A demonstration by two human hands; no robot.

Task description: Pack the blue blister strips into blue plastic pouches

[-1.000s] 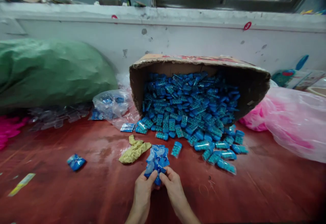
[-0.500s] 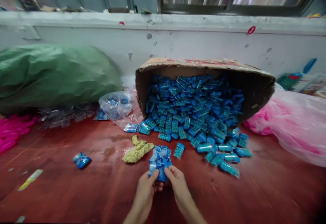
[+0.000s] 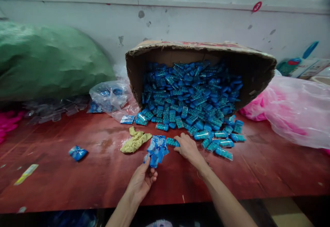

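My left hand (image 3: 141,178) is closed, thumb and fingers pinching the lower edge of some blue printed packets (image 3: 157,147), which lie partly overlapped in front of it. My right hand (image 3: 189,148) reaches to the right of the packets, its fingertips closed on the end of a small clear bottle of teal beads (image 3: 172,142) lying on the table. A large heap of similar bottles (image 3: 190,99) with blue caps spills from a cardboard box (image 3: 260,72) tipped on its side. Beside the packets, to the left, lies a crumpled yellowish cloth (image 3: 135,142).
A single blue packet (image 3: 77,153) and a yellow strip (image 3: 26,174) lie on the red table (image 3: 98,182) at left. Behind them are a green sack (image 3: 51,62) and a clear bag (image 3: 110,96). A pink-filled plastic bag (image 3: 299,113) stands at right.
My right hand has let go of the blue packets and moved forward and right to the small bottle, which has turned sideways. My left hand keeps the packets. The view has tilted down.
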